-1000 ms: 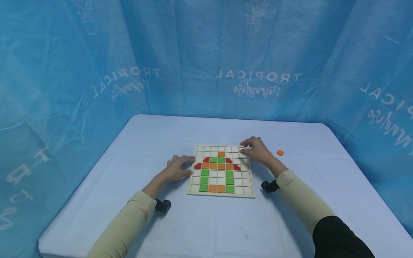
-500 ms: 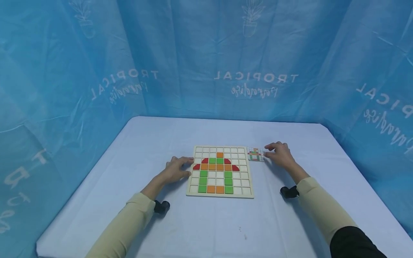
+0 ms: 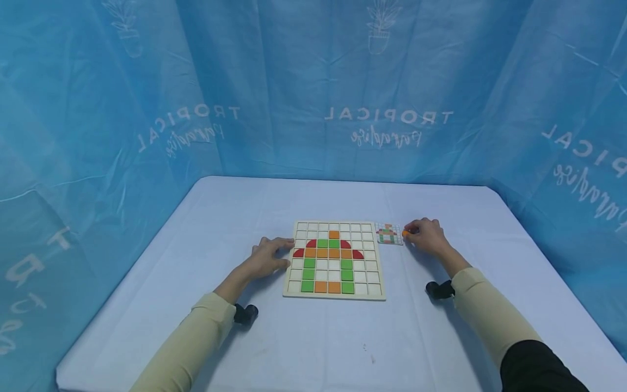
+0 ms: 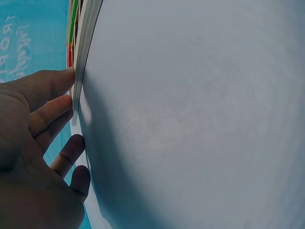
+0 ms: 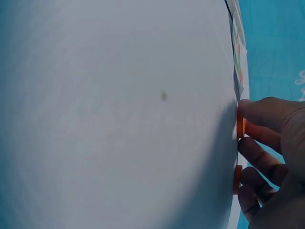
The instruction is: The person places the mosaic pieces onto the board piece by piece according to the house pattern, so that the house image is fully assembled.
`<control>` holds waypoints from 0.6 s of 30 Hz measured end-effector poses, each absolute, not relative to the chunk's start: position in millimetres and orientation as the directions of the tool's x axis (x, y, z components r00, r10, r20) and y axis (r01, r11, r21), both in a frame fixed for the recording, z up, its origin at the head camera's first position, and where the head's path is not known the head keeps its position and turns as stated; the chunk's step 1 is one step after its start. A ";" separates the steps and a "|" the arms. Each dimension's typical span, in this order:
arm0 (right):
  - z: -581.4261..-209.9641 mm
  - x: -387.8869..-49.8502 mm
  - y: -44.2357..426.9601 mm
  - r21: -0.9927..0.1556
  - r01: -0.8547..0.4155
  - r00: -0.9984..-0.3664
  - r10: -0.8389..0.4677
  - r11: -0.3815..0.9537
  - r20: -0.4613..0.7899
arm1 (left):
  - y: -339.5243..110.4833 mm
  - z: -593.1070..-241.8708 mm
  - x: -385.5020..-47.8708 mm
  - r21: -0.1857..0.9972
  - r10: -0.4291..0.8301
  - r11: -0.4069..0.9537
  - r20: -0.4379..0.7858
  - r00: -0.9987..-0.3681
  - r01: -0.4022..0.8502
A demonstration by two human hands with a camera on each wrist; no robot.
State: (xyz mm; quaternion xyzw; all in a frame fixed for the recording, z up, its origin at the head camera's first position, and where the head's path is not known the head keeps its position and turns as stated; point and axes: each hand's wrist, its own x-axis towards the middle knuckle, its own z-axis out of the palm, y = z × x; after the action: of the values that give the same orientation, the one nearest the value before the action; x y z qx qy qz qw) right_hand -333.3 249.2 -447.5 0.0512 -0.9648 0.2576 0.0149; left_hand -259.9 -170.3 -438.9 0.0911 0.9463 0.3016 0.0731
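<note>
A cream grid board (image 3: 335, 298) lies on the table with green, orange and red tiles set in some of its squares. My left hand (image 3: 266, 257) rests at the board's left edge, thumb and fingertips touching its side; the left wrist view shows this contact along the board's rim (image 4: 81, 71). To the right of the board, my right hand (image 3: 427, 237) pinches an orange disc (image 3: 406, 233) between thumb and fingers. A second orange disc (image 5: 237, 180) is on the table under the same hand's lower fingers. Between board and right hand lies a small pattern card (image 3: 389, 234).
The white-covered table (image 3: 313, 348) extends around the board. Blue printed curtains (image 3: 294, 71) hang behind it and at both sides. Black wrist-worn devices (image 3: 246, 314) sit below each wrist, close to the tabletop.
My right hand has moved right from the board's upper right corner, past the pattern card, and now pinches an orange disc. The left hand has stayed at the board's left edge.
</note>
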 end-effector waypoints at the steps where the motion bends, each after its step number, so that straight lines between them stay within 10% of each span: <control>1: -448.0 -333.5 249.0 -0.492 -0.105 -0.994 -0.089 0.864 0.055 | -170.5 -439.0 -259.8 0.583 0.219 0.802 -0.082 -0.972 0.131; 18: -453.4 -336.0 249.5 -0.478 -0.118 -0.993 -0.097 0.870 0.069 | -171.3 -438.8 -260.2 0.592 0.236 0.792 -0.074 -0.969 0.148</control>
State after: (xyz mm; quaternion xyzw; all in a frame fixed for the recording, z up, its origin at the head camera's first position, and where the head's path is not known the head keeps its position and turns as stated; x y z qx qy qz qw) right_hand -336.0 249.5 -453.4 0.0556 -0.9667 0.2487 0.0215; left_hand -260.2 -171.3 -438.8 0.1015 0.9439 0.3058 0.0720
